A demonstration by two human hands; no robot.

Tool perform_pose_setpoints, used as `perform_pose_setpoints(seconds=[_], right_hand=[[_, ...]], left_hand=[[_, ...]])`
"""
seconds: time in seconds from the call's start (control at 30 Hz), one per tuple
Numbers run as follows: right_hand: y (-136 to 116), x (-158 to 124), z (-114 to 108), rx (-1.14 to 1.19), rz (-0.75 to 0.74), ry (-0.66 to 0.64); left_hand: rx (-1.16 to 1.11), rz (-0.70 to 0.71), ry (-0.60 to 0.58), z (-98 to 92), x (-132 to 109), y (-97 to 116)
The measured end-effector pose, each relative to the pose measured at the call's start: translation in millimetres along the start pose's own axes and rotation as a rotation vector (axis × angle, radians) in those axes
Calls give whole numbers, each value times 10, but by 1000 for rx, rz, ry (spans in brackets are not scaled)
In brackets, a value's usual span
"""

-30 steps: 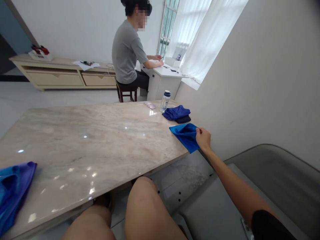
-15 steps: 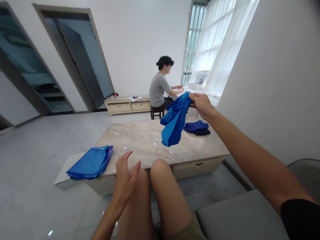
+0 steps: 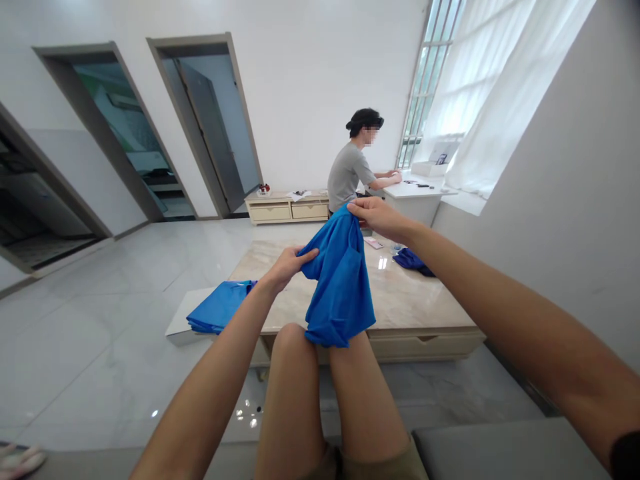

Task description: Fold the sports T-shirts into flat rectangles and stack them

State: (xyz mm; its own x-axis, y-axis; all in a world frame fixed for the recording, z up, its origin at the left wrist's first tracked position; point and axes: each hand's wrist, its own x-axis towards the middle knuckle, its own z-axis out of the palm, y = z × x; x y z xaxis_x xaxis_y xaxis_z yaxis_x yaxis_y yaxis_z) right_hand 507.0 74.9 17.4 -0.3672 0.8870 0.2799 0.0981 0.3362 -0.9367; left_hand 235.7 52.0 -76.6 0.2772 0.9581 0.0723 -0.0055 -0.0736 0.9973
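Observation:
A bright blue cloth (image 3: 340,287) hangs in the air above my knees, in front of a marble coffee table (image 3: 430,310). My right hand (image 3: 375,217) pinches its top edge. My left hand (image 3: 289,265) grips the cloth's left edge, lower down. The cloth's bottom drapes against my right knee. A stack of folded blue cloths (image 3: 220,311) lies on the table's left end. A darker blue folded pile (image 3: 413,260) sits at the far right of the table, behind my right forearm.
Another person (image 3: 353,170) sits on a stool at a white desk (image 3: 417,193) by the window, back turned. A low cream cabinet (image 3: 287,207) stands against the far wall. Two doorways open on the left. I sit on a grey sofa (image 3: 500,450).
My right hand picked the blue cloth off the table's edge and lifted it up in front of me. My left hand rose and took hold of its left edge. The view pulled back.

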Motion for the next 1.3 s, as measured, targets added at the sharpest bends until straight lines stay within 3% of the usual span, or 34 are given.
perform_pose_setpoints(seconds=[0.13,0.23,0.3,0.4,0.5,0.67,0.8,0.97,1.13,1.2,1.3], right_hand=[[5,105,-20,-79,39,-44],[-88,124,-81,-280,-50,-104],[-131,116,-135,-507,-128,-132],[-97,41,-217,-820,-166,-57],[48,-134,-291,-1010,-144,56],[365,-454,-441,-1124,-120,99],[617,-475,-601,-1160,-117,118],[974,-362,-649,-1099,-96,138],[1298,-114,-559,-993,-65,268],[1291,55,-580,-917,-81,357],[1079,302,-672,-799,-170,469]], left_hand=[[-26,134,321,-336,148,285],[86,288,359,-527,227,684],[171,374,371,-575,205,973],[310,442,439,-556,53,1341],[448,427,531,-504,-175,1511],[534,339,636,-540,-461,1297],[521,255,683,-714,-454,979],[477,124,670,-951,-269,578],[474,-27,640,-1079,10,188],[489,5,650,-1127,171,143],[533,177,690,-1215,419,245]])
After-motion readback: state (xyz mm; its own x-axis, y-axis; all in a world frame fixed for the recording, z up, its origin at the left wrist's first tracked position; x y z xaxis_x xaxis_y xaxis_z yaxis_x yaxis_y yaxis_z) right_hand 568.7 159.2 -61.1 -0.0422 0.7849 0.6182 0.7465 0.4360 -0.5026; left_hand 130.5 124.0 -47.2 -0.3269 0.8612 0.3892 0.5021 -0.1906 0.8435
